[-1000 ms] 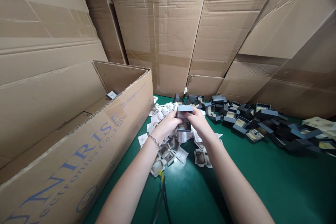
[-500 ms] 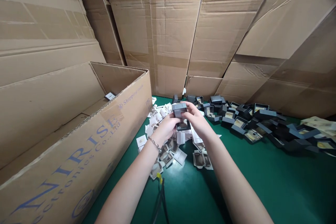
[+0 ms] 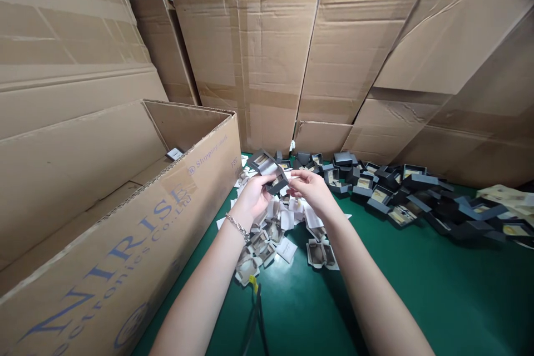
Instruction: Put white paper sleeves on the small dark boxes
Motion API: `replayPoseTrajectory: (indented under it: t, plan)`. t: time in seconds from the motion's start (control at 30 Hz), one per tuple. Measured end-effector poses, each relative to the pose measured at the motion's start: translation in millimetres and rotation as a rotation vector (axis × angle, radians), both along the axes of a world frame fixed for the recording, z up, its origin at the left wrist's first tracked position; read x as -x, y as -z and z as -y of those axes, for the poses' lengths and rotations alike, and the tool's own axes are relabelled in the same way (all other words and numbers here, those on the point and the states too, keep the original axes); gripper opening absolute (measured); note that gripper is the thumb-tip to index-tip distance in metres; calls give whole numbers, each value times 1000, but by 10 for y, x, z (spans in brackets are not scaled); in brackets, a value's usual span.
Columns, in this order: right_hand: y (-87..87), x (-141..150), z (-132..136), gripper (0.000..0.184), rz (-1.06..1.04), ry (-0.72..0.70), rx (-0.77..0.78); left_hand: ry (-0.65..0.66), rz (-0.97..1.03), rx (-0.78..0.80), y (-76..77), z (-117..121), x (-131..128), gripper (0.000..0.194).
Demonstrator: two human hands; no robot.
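My left hand (image 3: pixel 253 198) grips a small black hinged jewelry box (image 3: pixel 276 184), its lid tipped back and pale lining showing inside. Just right of it is my right hand (image 3: pixel 311 189), thumb and fingers drawn together near the box's edge; whatever is between them, if anything, is too small to make out. Beneath both hands lies a heap of white paper inserts (image 3: pixel 287 219), some folded and some torn-looking. A silver chain bracelet (image 3: pixel 238 227) circles my left wrist.
Several black jewelry boxes (image 3: pixel 379 198), many open, are piled at the right on the green table (image 3: pixel 400 289). A big open carton (image 3: pixel 183 222) stands at the left, with a small box (image 3: pixel 174 153) inside. Stacked cartons (image 3: pixel 267 67) wall the back. A dark cable (image 3: pixel 257 317) lies in front.
The jewelry box has turned and shifted left in my left hand, its lid interior now facing me. My right hand has come away from it to the right.
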State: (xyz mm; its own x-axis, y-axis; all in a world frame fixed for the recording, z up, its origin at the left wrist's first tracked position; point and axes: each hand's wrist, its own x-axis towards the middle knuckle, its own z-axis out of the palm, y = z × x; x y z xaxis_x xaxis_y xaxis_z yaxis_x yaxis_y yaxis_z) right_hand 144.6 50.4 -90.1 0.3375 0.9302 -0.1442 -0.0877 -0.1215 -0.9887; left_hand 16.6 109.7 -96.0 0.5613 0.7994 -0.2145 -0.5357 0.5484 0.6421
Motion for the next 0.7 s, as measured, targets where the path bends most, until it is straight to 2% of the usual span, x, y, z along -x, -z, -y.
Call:
replayPoseTrajectory:
  t: [0.1,0.27,0.43,0.5,0.7]
  plan:
    - [-39,-20,12,30,0,81,-27,-14,-30,2,-34,-3,20,18]
    - [-76,-102,54,41,72,169,-191,-10,-53,-8,-71,-13,55,7]
    - [-76,-90,103,11,377,257,-556,13,-46,-10,-66,-22,65,8]
    - [-63,-62,121,13,448,252,-643,13,-43,-10,-59,-26,63,10]
    - [-10,-15,130,18,495,218,-753,41,-5,-33,-66,-16,69,20]
